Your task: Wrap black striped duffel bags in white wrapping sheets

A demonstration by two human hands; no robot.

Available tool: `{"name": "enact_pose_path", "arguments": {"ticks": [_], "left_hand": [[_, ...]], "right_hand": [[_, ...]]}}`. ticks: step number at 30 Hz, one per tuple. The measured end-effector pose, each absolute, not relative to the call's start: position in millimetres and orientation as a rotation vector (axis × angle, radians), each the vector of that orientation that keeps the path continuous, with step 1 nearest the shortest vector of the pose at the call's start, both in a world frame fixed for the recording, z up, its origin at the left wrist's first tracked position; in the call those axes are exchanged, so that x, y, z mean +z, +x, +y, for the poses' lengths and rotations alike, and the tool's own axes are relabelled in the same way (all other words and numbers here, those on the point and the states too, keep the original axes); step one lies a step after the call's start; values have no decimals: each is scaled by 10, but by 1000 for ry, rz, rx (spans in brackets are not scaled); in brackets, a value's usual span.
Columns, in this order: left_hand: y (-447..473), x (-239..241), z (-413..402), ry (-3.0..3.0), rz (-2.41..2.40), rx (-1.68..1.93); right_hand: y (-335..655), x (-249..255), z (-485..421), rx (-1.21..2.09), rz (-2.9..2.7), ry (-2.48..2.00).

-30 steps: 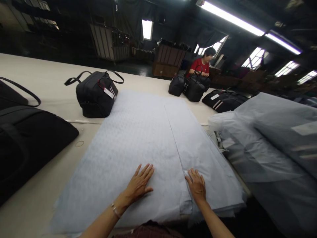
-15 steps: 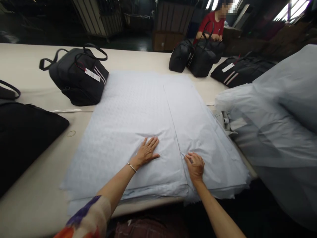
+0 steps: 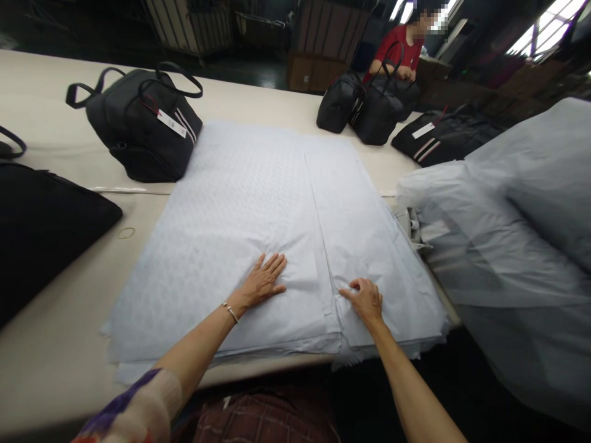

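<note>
Two piles of thin, bluish-white sheets lie side by side on the table, a wider left pile (image 3: 207,264) and a narrower right pile (image 3: 388,246), with a seam between them. My left hand (image 3: 262,283) rests flat on the left pile, fingers spread, small creases fanning out around it. Over the right pile, close to the seam, my right hand (image 3: 365,299) has its thumb and forefinger slightly apart, with nothing visible between them. Its other fingers are curled.
A black bag (image 3: 143,123) with a white tag stands at the far left of the sheets. A black item (image 3: 46,227) lies nearer left, beside a thin yellow ring (image 3: 126,233). More black bags (image 3: 376,111) stand far right, near a person (image 3: 399,52) in red. Translucent plastic (image 3: 517,234) bulges at right.
My right thumb and forefinger have parted from the sheet edge at the seam. My left hand stays flat on the left pile. The view has shifted slightly.
</note>
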State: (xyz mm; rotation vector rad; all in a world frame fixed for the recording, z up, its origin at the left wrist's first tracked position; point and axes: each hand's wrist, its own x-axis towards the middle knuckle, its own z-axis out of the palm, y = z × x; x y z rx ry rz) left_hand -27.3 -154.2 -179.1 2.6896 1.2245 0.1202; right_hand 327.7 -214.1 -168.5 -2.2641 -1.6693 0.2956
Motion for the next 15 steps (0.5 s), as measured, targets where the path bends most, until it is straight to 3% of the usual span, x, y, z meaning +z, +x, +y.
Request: {"name": "enact_pose_path", "arguments": {"ticks": [8, 15], "left_hand": [[-171, -1776, -1695, 2551, 1069, 150], [38, -1453, -1643, 1731, 1149, 552]], "right_hand": [[3388, -1595, -1972, 508, -1702, -2146], [3283, -1205, -1809, 692, -1775, -1972]]}}
